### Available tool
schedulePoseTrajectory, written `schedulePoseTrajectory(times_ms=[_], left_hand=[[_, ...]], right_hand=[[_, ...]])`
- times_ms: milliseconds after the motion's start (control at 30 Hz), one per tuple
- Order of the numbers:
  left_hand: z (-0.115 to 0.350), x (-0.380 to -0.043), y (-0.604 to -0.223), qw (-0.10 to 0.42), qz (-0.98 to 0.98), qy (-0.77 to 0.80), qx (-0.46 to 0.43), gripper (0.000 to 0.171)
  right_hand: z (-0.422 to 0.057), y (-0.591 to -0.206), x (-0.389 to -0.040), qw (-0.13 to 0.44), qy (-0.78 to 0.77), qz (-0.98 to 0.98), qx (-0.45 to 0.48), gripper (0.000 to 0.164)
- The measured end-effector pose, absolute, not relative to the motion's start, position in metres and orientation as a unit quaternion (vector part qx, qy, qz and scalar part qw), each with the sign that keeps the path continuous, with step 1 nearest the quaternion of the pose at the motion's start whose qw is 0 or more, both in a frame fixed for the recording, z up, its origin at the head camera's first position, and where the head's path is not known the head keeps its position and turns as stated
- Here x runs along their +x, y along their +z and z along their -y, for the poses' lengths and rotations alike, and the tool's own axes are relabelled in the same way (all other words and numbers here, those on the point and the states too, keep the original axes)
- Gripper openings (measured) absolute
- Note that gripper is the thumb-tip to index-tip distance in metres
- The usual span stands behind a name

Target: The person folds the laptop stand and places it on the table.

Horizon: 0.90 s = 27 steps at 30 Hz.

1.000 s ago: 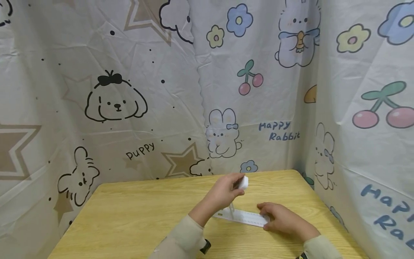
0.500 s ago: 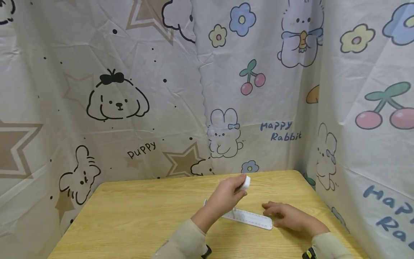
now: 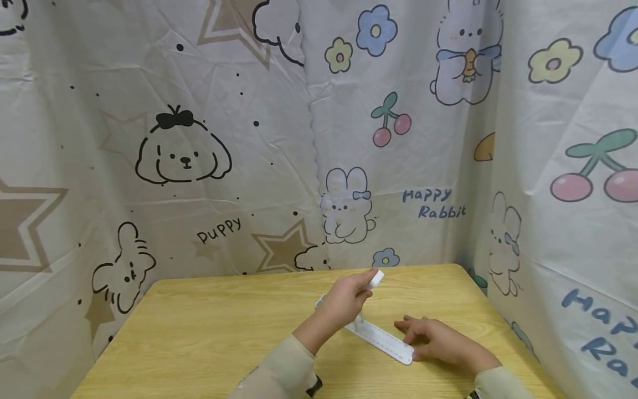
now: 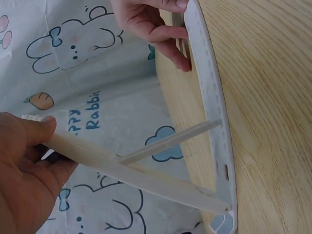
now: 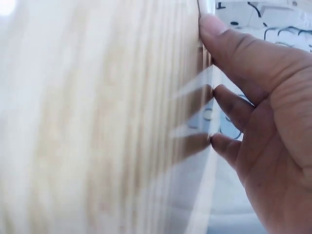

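Observation:
A white hinged folding stand, its exact kind unclear, stands propped open on the table. It has a long flat base (image 3: 386,342) with ruler-like marks, an upper arm (image 4: 141,181) and a thin strut (image 4: 170,141) between them. My left hand (image 3: 344,299) pinches the raised free end of the upper arm; in the left wrist view thumb and fingers close on it. At the base's right end, my right hand (image 3: 446,341) grips with thumb and index finger, the other fingers extended beyond. From the head view, my left hand and forearm cover much of the hinge side.
The yellow wood-grain table (image 3: 224,327) ends in a rounded far right corner. Curtains (image 3: 249,166) printed with puppies, rabbits and flowers hang close behind it and along both sides. A dark band (image 3: 314,386) shows at my left sleeve.
My right fingers came off the base's end, then took hold of it again. The base's right end has swung toward me. My left hand keeps its pinch, with the raised end slightly tilted.

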<state>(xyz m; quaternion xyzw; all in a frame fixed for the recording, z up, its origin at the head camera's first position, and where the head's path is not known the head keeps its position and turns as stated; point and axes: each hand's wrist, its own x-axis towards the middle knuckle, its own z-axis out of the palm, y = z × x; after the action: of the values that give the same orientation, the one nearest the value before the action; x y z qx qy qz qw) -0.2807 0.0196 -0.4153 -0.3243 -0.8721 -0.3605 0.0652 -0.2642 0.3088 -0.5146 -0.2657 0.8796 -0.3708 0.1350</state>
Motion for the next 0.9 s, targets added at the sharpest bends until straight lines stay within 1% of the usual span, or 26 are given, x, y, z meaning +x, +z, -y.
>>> schedulePoseTrajectory(times_ms=[133, 267, 333, 400, 600, 900], left_hand=[[-0.02, -0.282, -0.414, 0.05, 0.864, -0.397, -0.306, 0.055], [-0.021, -0.281, -0.416, 0.055, 0.854, -0.424, -0.297, 0.051], [-0.021, -0.28, -0.418, 0.061, 0.852, -0.429, -0.293, 0.05], [-0.021, -0.28, -0.42, 0.066, 0.85, -0.434, -0.293, 0.05], [-0.021, -0.282, -0.421, 0.074, 0.841, -0.447, -0.295, 0.049], [-0.019, -0.289, -0.423, 0.054, 0.837, -0.456, -0.298, 0.051]], right_hand=[[-0.309, -0.509, -0.266, 0.14, -0.357, -0.885, -0.265, 0.015], [-0.313, -0.507, -0.271, 0.145, -0.342, -0.89, -0.264, 0.029], [-0.315, -0.508, -0.274, 0.145, -0.337, -0.889, -0.274, 0.037], [-0.315, -0.511, -0.277, 0.147, -0.332, -0.886, -0.289, 0.042], [-0.311, -0.513, -0.277, 0.16, -0.333, -0.871, -0.323, 0.043], [-0.305, -0.509, -0.272, 0.154, -0.329, -0.866, -0.344, 0.044]])
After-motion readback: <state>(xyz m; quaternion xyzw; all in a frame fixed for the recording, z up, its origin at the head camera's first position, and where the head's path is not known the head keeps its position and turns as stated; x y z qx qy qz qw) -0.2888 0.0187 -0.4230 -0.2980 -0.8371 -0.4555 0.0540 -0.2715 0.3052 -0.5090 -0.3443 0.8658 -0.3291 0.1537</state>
